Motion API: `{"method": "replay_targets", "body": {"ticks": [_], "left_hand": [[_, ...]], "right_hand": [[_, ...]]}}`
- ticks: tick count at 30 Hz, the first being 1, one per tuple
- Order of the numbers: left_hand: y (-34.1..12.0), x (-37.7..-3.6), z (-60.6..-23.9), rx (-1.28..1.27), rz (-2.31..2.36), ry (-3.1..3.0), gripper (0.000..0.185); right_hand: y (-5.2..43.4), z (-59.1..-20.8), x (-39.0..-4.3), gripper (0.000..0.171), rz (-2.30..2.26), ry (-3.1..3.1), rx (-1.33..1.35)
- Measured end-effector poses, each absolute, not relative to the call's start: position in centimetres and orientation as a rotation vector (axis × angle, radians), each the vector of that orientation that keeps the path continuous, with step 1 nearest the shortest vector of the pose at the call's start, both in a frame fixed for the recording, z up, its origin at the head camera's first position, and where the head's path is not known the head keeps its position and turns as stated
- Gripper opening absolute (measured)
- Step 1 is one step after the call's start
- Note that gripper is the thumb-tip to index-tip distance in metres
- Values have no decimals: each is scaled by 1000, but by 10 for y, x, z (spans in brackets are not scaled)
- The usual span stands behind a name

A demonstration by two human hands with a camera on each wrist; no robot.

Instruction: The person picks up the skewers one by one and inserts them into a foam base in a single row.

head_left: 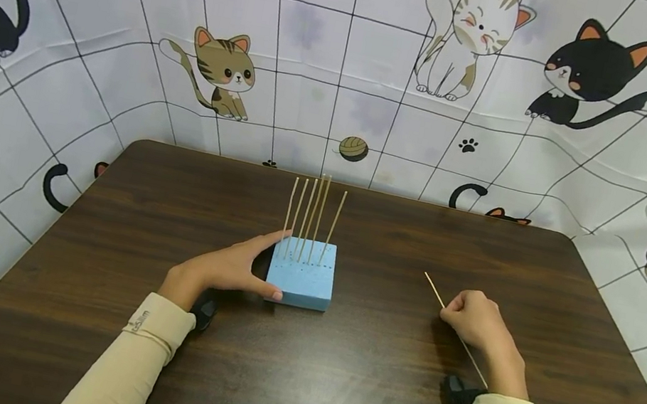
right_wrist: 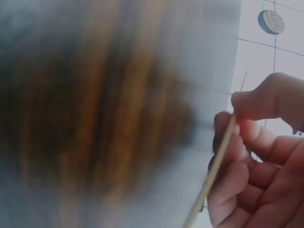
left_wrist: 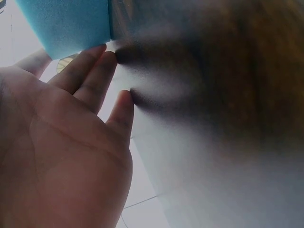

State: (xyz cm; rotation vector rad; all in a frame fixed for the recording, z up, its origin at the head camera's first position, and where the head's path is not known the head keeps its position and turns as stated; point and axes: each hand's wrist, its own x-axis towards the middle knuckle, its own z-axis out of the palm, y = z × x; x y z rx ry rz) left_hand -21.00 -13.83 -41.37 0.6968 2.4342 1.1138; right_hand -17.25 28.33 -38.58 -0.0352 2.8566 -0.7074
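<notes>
At the centre of the frame, a blue foam block [head_left: 302, 274] bearing six upright wooden skewers [head_left: 312, 218] is steadied by the straight-fingered left hand [head_left: 227, 268], while a loose skewer [head_left: 453, 328] is pinched by the curled right hand [head_left: 480, 323] at centre right above the dark wooden table [head_left: 367, 397].

The head camera looks down at the blue foam block [head_left: 302, 275] from above. Each wrist camera looks very close; the left also sees the block.

6 upright skewers [head_left: 310, 218] above block [head_left: 302, 278]
</notes>
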Motion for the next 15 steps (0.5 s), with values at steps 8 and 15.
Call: {"method": "replay_targets", "body": {"ticks": [8,15], "left_hand": [[-138,-210,-414,702,1113,2437,108],[-137,-212,-417,704,1101,2440,109]], "right_hand": [[266,-371,-176,10,-859,3039,-202],[238,-355,-181,7,-1053,3095,-298]]}}
